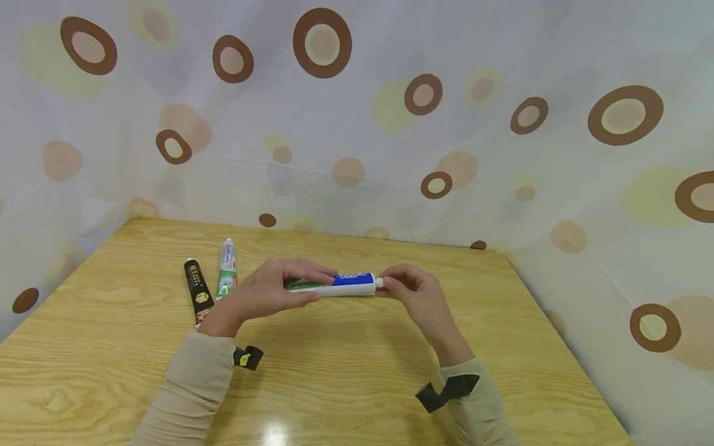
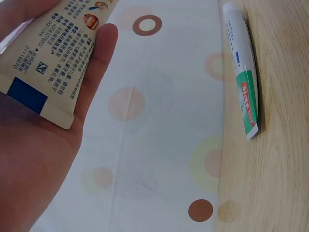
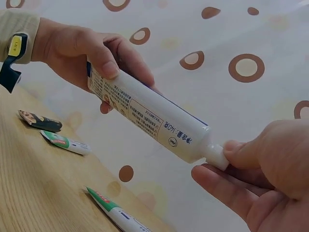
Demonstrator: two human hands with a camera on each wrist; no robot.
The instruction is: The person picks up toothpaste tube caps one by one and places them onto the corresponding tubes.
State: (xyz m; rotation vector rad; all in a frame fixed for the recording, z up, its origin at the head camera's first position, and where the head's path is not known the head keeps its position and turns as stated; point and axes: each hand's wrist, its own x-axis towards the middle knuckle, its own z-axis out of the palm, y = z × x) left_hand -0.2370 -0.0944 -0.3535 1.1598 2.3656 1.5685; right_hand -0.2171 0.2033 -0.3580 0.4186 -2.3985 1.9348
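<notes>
A white and blue toothpaste tube [image 1: 354,284] is held level above the table. My left hand [image 1: 273,285] grips its body, fingers over the top and thumb along the near side. In the left wrist view, the tube's flat crimped end [image 2: 41,104] lies against the palm. My right hand [image 1: 413,294] pinches the small white cap [image 3: 217,157] between thumb and fingers at the other end. The cap sits at the tube's neck in the right wrist view, and small print covers the white side of the tube.
On the wooden table [image 1: 334,378], a black tube [image 1: 198,290] and a white and green tube [image 1: 227,269] lie left of my left hand. The right wrist view shows another white and green tube [image 3: 116,212] closer in. A circle-patterned sheet [image 1: 346,124] hangs behind the table.
</notes>
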